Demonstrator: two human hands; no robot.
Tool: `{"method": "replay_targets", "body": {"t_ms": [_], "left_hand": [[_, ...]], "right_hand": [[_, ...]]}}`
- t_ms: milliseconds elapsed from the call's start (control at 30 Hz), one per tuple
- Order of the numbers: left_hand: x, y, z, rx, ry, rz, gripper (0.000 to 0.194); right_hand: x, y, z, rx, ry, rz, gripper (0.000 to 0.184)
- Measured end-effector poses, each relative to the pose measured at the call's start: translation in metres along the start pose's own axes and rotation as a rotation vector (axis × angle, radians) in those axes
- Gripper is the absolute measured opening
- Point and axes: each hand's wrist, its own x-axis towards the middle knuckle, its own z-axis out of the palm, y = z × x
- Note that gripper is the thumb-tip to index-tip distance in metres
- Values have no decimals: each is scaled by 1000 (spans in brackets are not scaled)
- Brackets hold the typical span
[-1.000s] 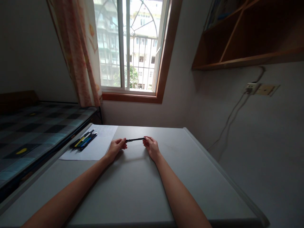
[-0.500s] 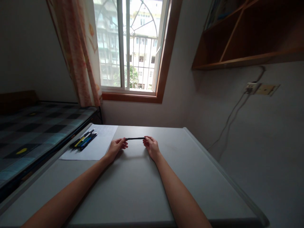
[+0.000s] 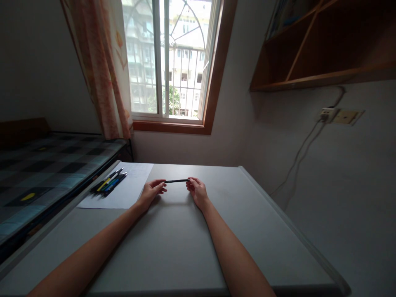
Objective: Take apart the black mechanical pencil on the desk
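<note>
A thin black pen [image 3: 176, 180] is held level just above the grey table [image 3: 173, 247], a little beyond its middle. My left hand [image 3: 152, 192] pinches the pen's left end with its fingertips. My right hand [image 3: 196, 191] pinches the right end, fingers curled. Both wrists rest on the tabletop.
A white sheet of paper [image 3: 123, 189] lies on the table's left side with several pens [image 3: 109, 183] bunched on its far left corner. A bed with a checked cover [image 3: 37, 165] runs along the left edge. A window, a curtain, a wall shelf and a socket with a cable are beyond.
The pen's left end has risen slightly, so it now lies level. Both hands stay in place on its ends.
</note>
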Motion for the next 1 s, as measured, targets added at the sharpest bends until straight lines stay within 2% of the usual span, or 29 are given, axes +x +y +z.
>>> {"method": "replay_targets", "body": {"t_ms": [1000], "left_hand": [[2,-1,1,-20,31,-7,46]], "right_hand": [[-1,-1,1,-11,3,0,25]]}}
